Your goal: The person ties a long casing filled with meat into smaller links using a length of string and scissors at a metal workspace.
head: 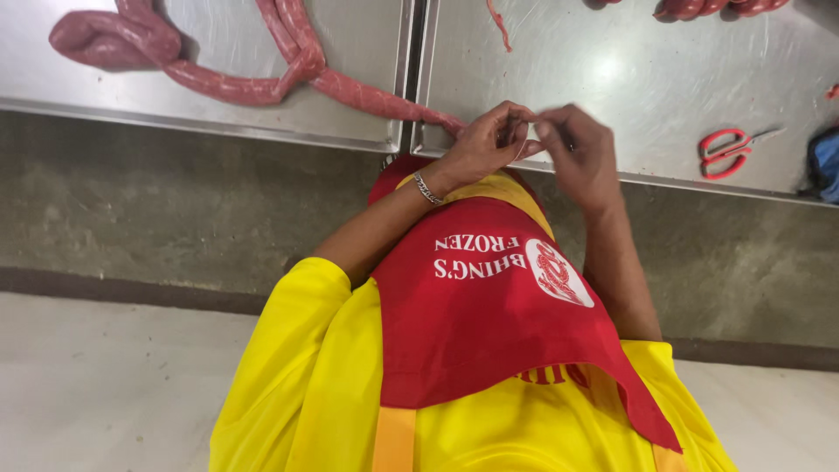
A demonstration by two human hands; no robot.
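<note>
left hand (481, 144) and right hand (578, 149) pinch thin string (527, 149) at sausage rope (350, 87) end, 12 o'clock; slack grip risks untied casing.

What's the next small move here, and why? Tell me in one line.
Probably pull the thin string snug. The left hand and right hand meet, fingertips pinched, at the tapered end of the long sausage by the steel table's edge. The red scissors lie apart, untouched.
</note>
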